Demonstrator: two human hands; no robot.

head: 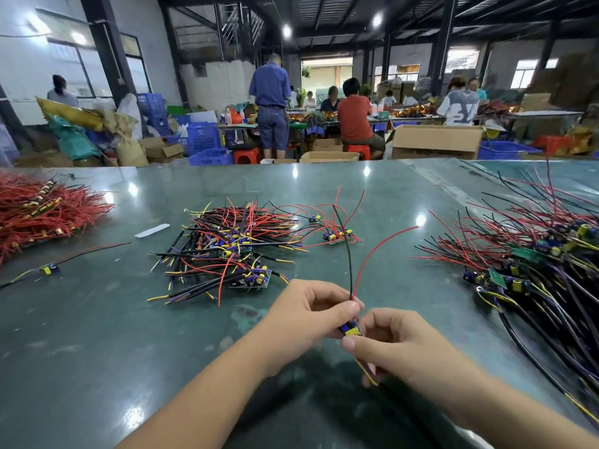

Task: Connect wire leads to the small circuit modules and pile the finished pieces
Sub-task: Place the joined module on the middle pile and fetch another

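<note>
While fingers curl | both hands [353, 325] pinch module [350, 328]; wires [350, 270] upright

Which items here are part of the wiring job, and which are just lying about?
Job: left hand and right hand holding a module; centre pile; right pile; red-wire pile.
Lying about: white strip; cardboard box; blue crates.

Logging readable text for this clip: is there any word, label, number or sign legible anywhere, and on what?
None can be read.
Small circuit module between the left hand and right hand: any markings too small.
White strip on the table: blank or blurred.
Pale shirt of a far worker: dark print, unreadable.
</note>
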